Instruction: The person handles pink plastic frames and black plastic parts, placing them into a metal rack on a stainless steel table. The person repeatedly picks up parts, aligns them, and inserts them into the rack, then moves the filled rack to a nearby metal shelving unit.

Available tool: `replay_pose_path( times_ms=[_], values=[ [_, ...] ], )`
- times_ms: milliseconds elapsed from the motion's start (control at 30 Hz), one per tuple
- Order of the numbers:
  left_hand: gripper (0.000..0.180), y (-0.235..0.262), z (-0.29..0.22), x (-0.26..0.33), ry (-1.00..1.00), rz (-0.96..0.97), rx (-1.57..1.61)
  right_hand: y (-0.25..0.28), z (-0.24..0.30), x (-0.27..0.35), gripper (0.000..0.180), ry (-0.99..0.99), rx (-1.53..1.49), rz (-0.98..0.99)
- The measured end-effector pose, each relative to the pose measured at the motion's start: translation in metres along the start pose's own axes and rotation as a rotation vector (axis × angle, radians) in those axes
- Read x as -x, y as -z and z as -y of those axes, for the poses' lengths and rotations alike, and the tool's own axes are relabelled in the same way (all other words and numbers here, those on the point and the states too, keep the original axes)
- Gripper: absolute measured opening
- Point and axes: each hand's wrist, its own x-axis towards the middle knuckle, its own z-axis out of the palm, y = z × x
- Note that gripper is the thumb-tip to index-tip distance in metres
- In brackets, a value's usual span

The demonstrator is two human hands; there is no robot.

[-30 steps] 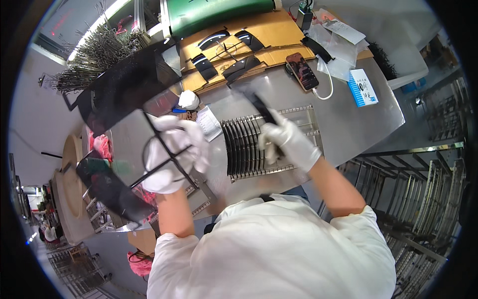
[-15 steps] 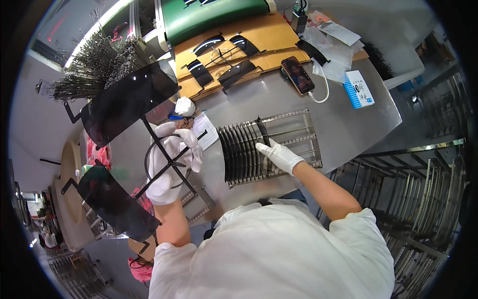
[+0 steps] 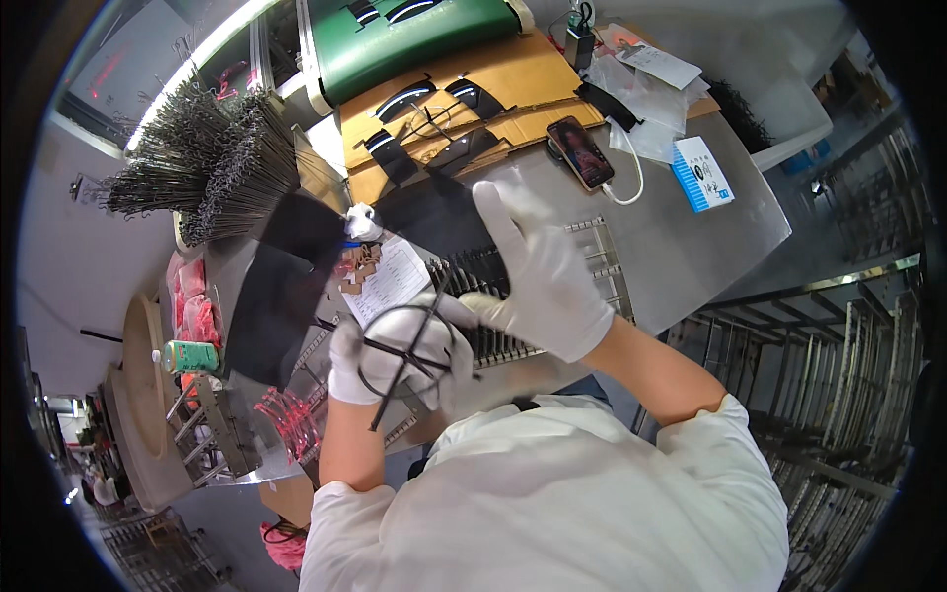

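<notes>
My left hand [image 3: 400, 326], in a white glove, is closed on a black wire holder [image 3: 407, 355] with a crossed bar and a ring. Dark, smoky curved panels surround the holder: a large one [image 3: 281, 296] to its left and another [image 3: 429, 212] beyond it, both smeared by motion. My right hand [image 3: 552, 281], also gloved, is raised with thumb and forefinger spread, close to the far panel; whether it touches the panel I cannot tell. Partly hidden behind it, a slotted metal rack [image 3: 604, 257] carries a row of dark curved pieces [image 3: 493, 340].
Several dark curved pieces [image 3: 392, 156] lie on cardboard [image 3: 538, 69] at the back, before a green belt [image 3: 414, 44]. A phone [image 3: 580, 153] with a white cable and a blue-white box [image 3: 702, 176] are to the right. Wire hooks [image 3: 222, 163] bunch at left, near a bottle [image 3: 187, 356].
My right hand has come off the pieces in the rack and risen to the left, fingers spreading. My left hand has brought the wire holder nearer and to the right, turning it and its panels.
</notes>
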Motion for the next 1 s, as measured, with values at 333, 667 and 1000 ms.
replay_pose_path(
  times_ms=[333,667,1000],
  values=[
    [0.112,0.028,-0.036,0.013,-0.129,0.306,-0.25,0.001,-0.078,0.043,0.039,-1.035,-1.192,0.356],
    [0.109,0.024,-0.029,0.019,0.045,0.026,-0.189,-0.056,-0.091,0.082,0.067,-1.17,-0.9,0.573],
    [0.116,0.024,-0.019,0.006,0.098,-0.044,-0.266,-0.044,-0.052,0.054,0.094,-0.688,0.17,0.72]
  ],
)
